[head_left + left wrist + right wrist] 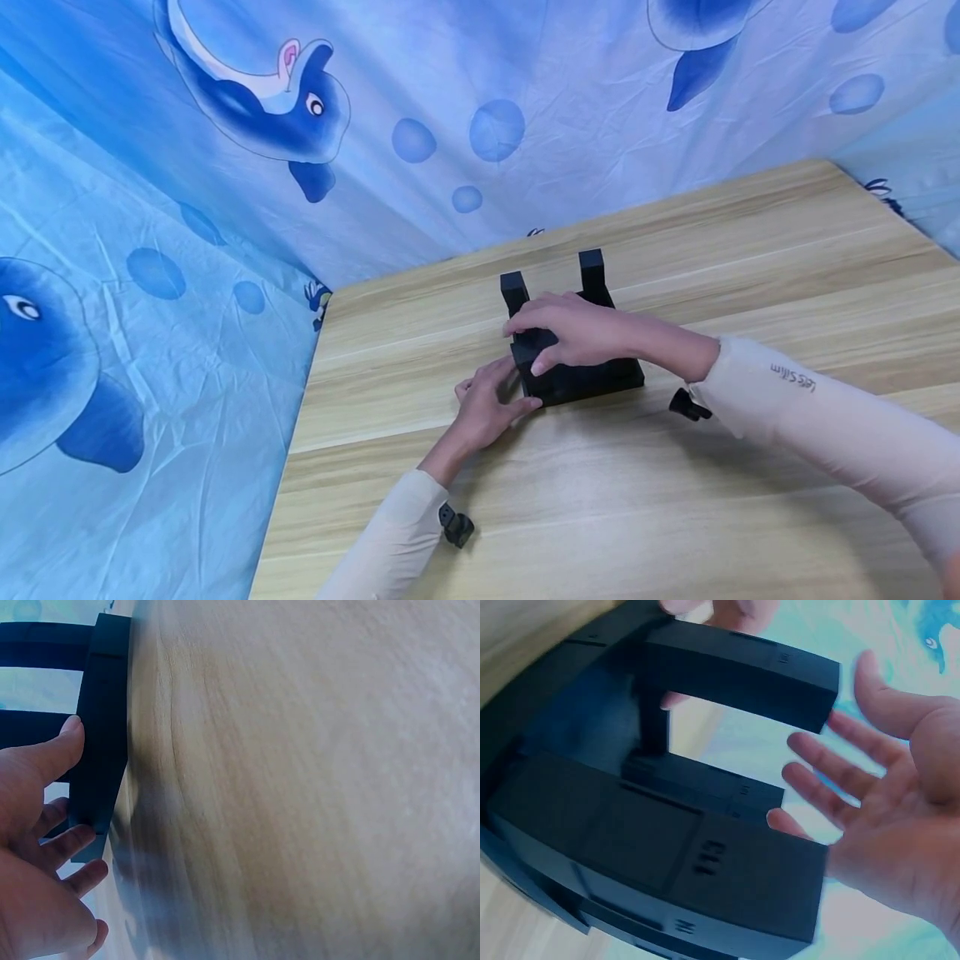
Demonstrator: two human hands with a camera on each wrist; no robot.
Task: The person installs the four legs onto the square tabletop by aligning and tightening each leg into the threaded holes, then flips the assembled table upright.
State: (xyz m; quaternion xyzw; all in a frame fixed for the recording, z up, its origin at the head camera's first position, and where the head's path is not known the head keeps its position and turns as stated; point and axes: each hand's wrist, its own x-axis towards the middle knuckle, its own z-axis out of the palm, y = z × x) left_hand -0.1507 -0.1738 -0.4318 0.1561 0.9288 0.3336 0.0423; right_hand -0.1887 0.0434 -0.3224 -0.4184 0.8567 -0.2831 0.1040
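A black block-like stand [592, 385] with a flat base and several square posts rests on the table, its posts pointing up. My left hand [483, 412] holds its near left corner, the thumb [69, 739] on the front edge of the base [103, 697] and the fingers round the left side. Over the stand hovers my right hand [581, 332], fingers spread and slightly bent around the top of a post [742, 675]. Whether the right fingertips touch that post I cannot tell. Another post [705, 847] bears raised marks that look like "113".
The wood-grain table [600, 508] extends on all sides of the stand. Blue curtains [420, 75] printed with dolphins and bubbles hang along its far and left edges. Small black devices [456, 527] are strapped to both beige-sleeved wrists.
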